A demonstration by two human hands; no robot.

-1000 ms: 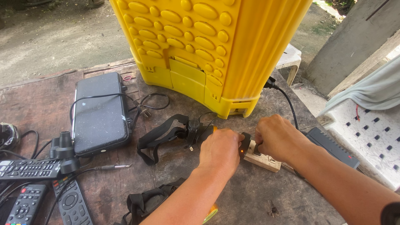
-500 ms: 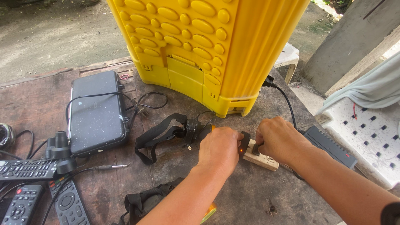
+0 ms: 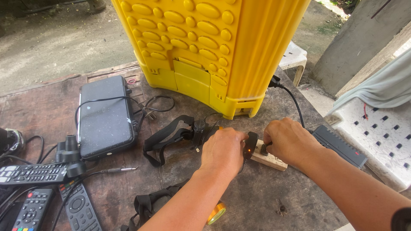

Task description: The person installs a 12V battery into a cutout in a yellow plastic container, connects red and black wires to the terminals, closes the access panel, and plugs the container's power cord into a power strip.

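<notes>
No packages, signs, screens — only small red-ringed round label point(image 3: 131, 81) at table's far left edge.

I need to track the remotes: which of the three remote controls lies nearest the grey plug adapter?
The top remote control, lying crosswise, its right end touching the grey plug adapter. The other two lie below, toward the table's near edge.

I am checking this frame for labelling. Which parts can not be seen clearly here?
Head view only:
- Plug under the right hand: covered by its fingers.
- Black adapter: partly behind the left hand.
- Wooden socket block: mostly covered by both hands.
- Yellow tank: top cut by the frame edge.
- Yellow tape roll: partly hidden by the left forearm.
</notes>
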